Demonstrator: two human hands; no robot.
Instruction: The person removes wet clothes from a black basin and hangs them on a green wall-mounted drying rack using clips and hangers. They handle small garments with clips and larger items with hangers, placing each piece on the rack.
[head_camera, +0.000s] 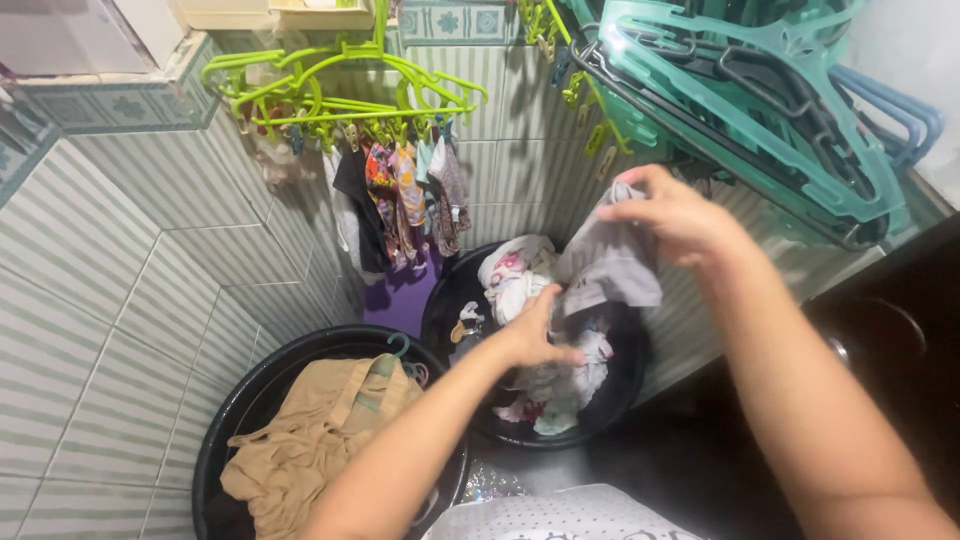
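Two hands: left hand and right hand. One grey garment, held by both. Two black round tubs: the far tub, heaped with mixed laundry (pieces too tangled to count), and the near tub, containing one tan garment. One lime-green clip hanger carrying several small hanging garments (exact number unclear). One stack of teal hangers at upper right, too overlapped to count.

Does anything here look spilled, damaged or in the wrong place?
Nothing stands out. Both hands, left and right, hold a grey garment over a black basin of laundry; a tan garment lies inside another basin.
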